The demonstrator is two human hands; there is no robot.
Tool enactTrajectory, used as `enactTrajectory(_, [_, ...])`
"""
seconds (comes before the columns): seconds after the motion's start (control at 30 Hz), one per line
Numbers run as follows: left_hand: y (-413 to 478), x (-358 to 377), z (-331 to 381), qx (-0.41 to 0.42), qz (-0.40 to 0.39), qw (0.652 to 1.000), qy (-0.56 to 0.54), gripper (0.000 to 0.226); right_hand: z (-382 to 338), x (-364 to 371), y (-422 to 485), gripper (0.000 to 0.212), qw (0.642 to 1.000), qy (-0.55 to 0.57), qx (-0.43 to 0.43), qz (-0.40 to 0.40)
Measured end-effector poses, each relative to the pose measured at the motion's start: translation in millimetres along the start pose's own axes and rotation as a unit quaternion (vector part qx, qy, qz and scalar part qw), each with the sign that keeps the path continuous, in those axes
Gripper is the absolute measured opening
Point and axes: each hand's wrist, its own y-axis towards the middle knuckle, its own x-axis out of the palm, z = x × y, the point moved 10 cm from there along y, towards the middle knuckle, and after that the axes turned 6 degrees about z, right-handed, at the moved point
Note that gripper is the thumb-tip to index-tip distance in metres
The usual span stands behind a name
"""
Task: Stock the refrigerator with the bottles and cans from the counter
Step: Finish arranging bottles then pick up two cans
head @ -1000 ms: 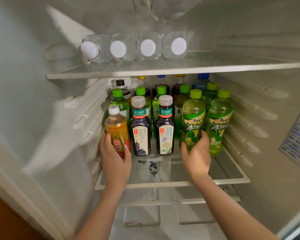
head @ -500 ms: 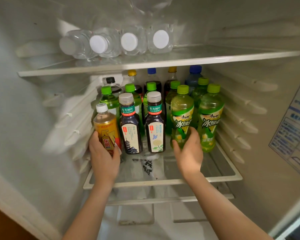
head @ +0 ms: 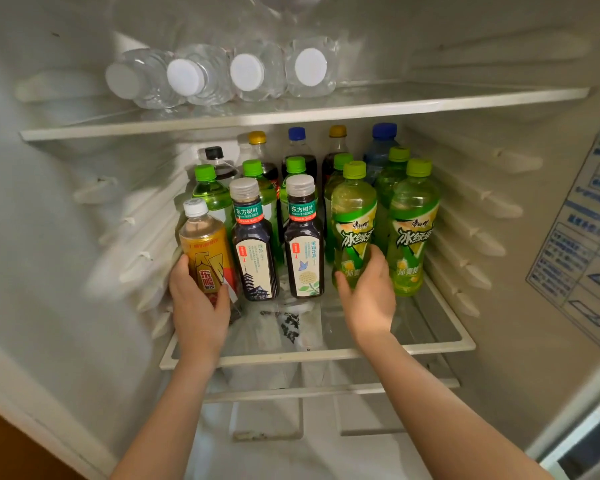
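It seems the placing step: the left hand grasps the orange bottle at 9 o'clock of the two dark bottles, the right hand grasps the green bottle at 3 o'clock, both at the shelf front, so next the hands must let go gently.

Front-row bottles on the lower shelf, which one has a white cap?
The yellow-labelled bottle at far left, gripped by the left hand; the other caps are grey or green.

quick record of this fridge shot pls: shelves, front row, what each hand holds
top shelf: four water bottles lying on their sides, caps outward
lower shelf: upright bottles in rows
front row: yellow bottle, two dark tea bottles, two green tea bottles
left hand: grips yellow bottle
right hand: grips left green tea bottle
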Motion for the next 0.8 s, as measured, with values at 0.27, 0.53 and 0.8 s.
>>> enactTrajectory(0.27, [-0.6, -1.7, 1.2, -0.01, -0.002, 1.0, -0.004, 0.071, -1.9, -0.7, -3.3, 0.071, 1.0, 0.012, -0.005, -0.005])
enactTrajectory(0.53, [-2.4, -8.9, 6.2, 0.004, 0.013, 1.0, 0.008, 0.069, -7.2, -21.9, -20.3, 0.057, 0.998, 0.016, -0.035, 0.044])
enactTrajectory(0.8, [-7.4, -23.3, 18.5, 0.034, 0.033, 0.997, -0.067, 0.057, 6.1, -43.0, -63.4, 0.043, 0.999, 0.041, -0.034, -0.006])
